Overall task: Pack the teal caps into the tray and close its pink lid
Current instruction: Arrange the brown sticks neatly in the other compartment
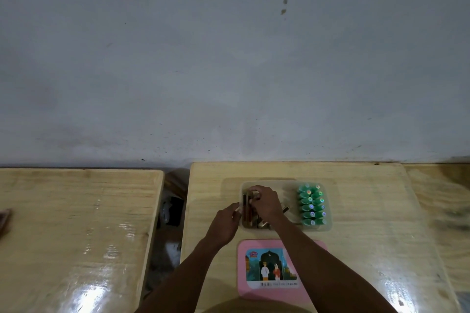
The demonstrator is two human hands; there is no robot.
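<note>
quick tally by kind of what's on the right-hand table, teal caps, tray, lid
Teal plastic caps, standing in two rows at the tray's right end: 12
Clear plastic tray: 1
Pink flat lid with a picture label, lying off the tray, nearer the person: 1
Total: 14

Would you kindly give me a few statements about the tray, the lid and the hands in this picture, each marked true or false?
1. The pink lid is closed on the tray. False: it lies on the table, nearer the person than the tray.
2. The teal caps stand in two rows at the tray's right end. True.
3. The right hand reaches into the left part of the tray. True.
4. The left hand rests on the pink lid. False: it is at the tray's left edge.
5. The teal caps lie scattered on the table. False: they are inside the tray.
</note>
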